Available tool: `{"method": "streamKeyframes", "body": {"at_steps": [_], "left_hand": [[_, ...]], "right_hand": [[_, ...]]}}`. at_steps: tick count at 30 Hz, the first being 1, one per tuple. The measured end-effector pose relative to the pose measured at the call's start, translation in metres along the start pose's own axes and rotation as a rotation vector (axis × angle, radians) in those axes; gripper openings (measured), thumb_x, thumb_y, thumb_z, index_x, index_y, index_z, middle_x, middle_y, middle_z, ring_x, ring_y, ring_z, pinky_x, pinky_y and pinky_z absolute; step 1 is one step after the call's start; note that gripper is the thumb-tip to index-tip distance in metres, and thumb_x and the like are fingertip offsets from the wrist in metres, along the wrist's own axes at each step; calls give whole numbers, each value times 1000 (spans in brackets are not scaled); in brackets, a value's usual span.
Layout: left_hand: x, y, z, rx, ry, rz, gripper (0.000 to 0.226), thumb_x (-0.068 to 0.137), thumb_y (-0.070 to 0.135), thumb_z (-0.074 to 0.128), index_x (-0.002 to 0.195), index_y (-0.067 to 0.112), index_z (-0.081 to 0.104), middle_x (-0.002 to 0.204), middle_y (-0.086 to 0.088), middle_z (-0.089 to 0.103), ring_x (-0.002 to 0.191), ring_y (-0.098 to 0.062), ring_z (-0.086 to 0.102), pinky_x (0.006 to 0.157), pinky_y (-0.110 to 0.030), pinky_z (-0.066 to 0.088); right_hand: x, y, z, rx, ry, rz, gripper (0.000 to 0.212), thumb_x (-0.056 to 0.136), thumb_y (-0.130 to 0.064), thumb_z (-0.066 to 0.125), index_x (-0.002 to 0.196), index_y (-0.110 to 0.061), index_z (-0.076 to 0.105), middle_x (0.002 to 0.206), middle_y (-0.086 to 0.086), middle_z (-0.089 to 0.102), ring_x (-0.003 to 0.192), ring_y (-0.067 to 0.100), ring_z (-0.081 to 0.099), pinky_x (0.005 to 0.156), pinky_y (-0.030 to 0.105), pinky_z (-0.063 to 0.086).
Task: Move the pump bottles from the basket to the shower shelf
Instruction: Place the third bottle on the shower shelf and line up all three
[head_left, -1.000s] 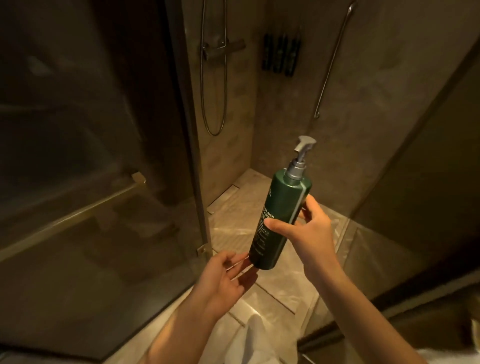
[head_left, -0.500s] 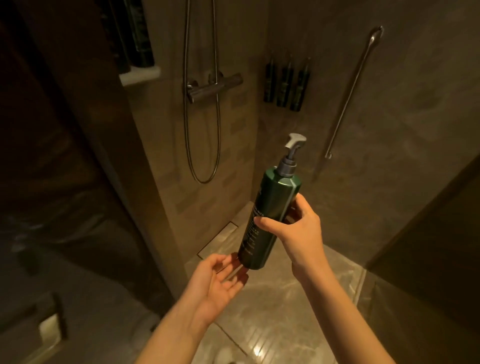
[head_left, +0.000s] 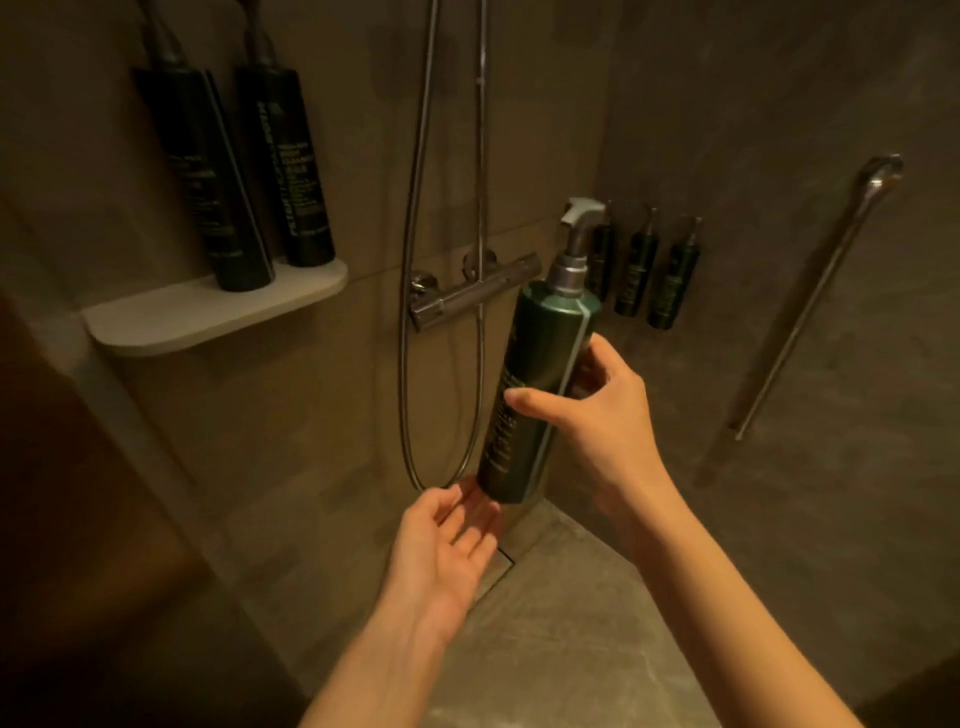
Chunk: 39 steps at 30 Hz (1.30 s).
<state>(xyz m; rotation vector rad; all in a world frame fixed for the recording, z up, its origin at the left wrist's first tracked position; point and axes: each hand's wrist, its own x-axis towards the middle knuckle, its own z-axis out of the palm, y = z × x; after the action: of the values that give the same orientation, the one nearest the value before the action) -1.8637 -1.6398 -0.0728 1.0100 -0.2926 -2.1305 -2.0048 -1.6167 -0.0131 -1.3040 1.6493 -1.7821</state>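
Shelf (head_left: 171, 325): upper left; two dark bottles (head_left: 234, 171) could be toppled if crowded.
Left hand (head_left: 447, 545): spread open under the base, nothing gripped.
Pump bottle (head_left: 540, 384): centre frame, tilted; a slip is possible.
Right hand (head_left: 597, 415): clamped around it.

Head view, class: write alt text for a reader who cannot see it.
A right hand holds a green pump bottle upright in a shower, the left hand open under its base. Two dark bottles stand on a wall shelf at upper left.
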Motion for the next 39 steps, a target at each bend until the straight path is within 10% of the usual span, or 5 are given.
{"method": "streamKeyframes", "body": {"at_steps": [12,21,35,39], "left_hand": [[62,75,40,-320,101,391,30,89,12,44,109,-2,61,117,-23,63,104,-35,59,95,-45,44],[31,108,67,-470,214,773,33,89,13,43,114,0,61,114,-22,67,105,-35,62,86,-44,49],[22,187,35,294,770,1185,50,87,18,61,134,29,46,105,11,64,95,-5,63,64,-12,53],[41,195,26,439,980,1230,61,85,14,64,140,25,40,128,-2,57,114,-15,56,99,-36,48]], "right_hand": [[171,7,75,224,-534,-117,56,55,-23,87,101,-39,61,99,-27,68,92,-10,62,66,6,49],[220,-57,136,388,-943,-238,69,58,-22,86,120,-28,58,109,-13,69,98,-2,64,75,18,54],[188,-110,254,378,-1017,-326,83,64,-21,83,136,-21,43,126,-2,59,117,16,55,98,42,48],[184,-104,278,358,-990,-340,85,66,-17,83,139,-21,40,128,0,58,118,17,54,94,35,46]]}}
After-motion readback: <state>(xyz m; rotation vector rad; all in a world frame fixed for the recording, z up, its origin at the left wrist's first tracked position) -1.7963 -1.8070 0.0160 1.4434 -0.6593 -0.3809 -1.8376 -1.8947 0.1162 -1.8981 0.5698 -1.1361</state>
